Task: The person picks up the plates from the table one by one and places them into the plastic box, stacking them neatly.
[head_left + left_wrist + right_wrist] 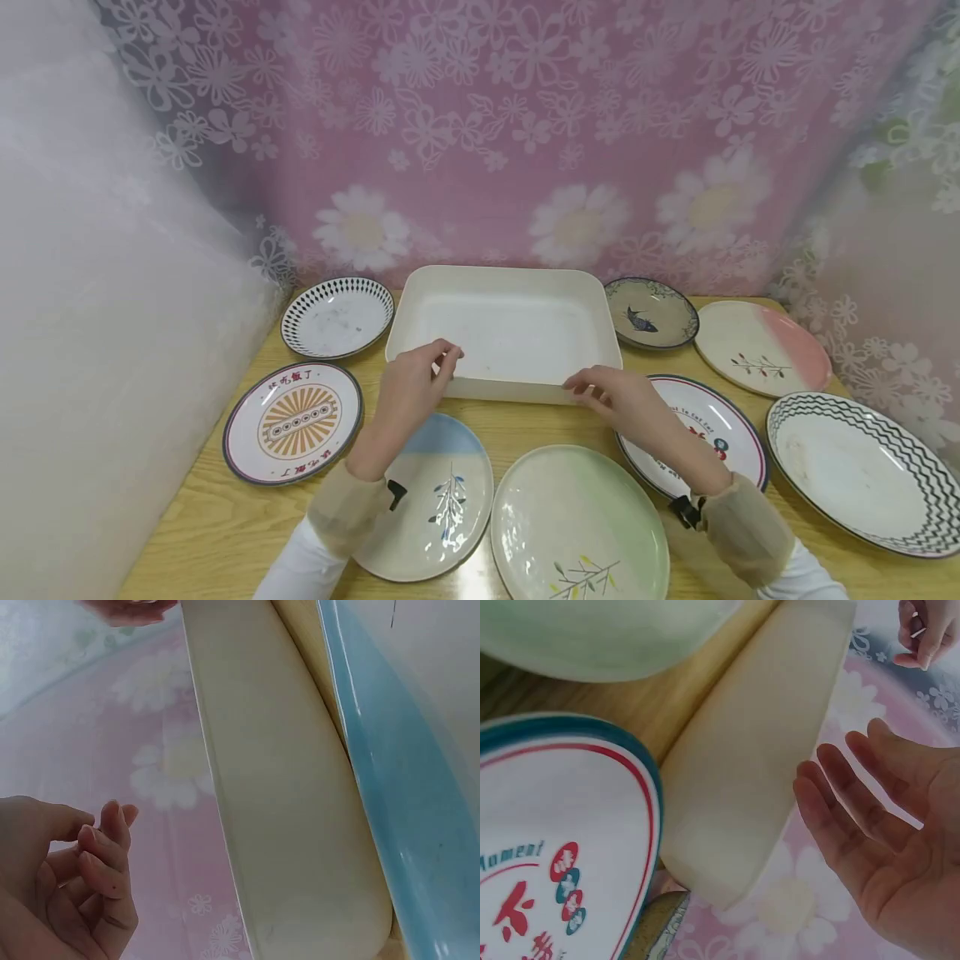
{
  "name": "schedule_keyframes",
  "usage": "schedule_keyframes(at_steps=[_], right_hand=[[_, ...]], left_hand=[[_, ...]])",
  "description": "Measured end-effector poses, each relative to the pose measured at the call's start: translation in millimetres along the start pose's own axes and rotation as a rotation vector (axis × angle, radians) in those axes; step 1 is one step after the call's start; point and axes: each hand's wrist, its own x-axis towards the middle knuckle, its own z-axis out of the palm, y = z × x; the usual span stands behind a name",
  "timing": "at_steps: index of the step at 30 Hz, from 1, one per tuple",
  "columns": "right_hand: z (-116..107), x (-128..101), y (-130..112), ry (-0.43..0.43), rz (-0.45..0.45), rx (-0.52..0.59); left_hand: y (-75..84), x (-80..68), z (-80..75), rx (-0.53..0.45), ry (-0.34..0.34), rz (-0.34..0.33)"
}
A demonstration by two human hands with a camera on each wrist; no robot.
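Hands hover at the near rim of the white plastic tub (504, 329), centre of the wooden table (210, 508): left hand (411, 390) loosely curled, right hand (618, 398) flat and open, neither gripping. Patterned plates (293, 422) ring the tub.

White rectangular plastic tub (510, 329), shallow, rounded corners, empty, sits upright and level on the wooden table at back centre against the floral curtain. Its long near wall faces the person, plates ringed around it. Both hands are at its near rim; contact can't be told. Inside looks slightly scuffed.
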Motion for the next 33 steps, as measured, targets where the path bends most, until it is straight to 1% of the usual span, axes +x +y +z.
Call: schedule_keyframes(at_steps=[4,6,10,11,13,16,18,21,24,28,33], right_hand=[[11,-1,3,-0.104,0.002,0.01],[16,-1,4,-0.151,-0.022,0.01],[26,-1,6,-0.214,-0.089,-0.006],[27,-1,6,-0.233,-0.09,-0.009],[28,-2,5,-0.275,-0.077,0.0],[30,-2,5,-0.341,-0.028,0.027],[33,-2,5,-0.369,-0.002,0.027],[36,-3,6,-0.387,0.009,0.005],[39,-2,6,-0.39,-0.01,-0.024],[41,-2,7,-0.374,-0.033,-0.042],[43,-2,8,-0.368,-0.028,-0.058]], left_hand=[[0.3,-5.0,0.2,-0.007,-0.035,-0.013],[0.6,-7.8,0.5,-0.01,-0.05,-0.019],[0.3,-13.0,1.7,-0.001,-0.07,-0.03],[0.4,-14.2,1.7,-0.003,-0.073,-0.033],[0.3,-16.0,1.8,-0.002,-0.076,-0.034],[-0.2,-18.0,2.2,0.004,-0.078,-0.024],[-0.2,-19.2,2.0,0.016,-0.08,-0.012],[-0.2,-20.6,2.2,0.031,-0.081,0.002],[-0.4,-21.8,2.9,0.03,-0.087,0.0],[-1.0,-22.8,4.3,0.023,-0.096,-0.003],[-2.5,-23.7,5.8,0.016,-0.107,-0.005]])
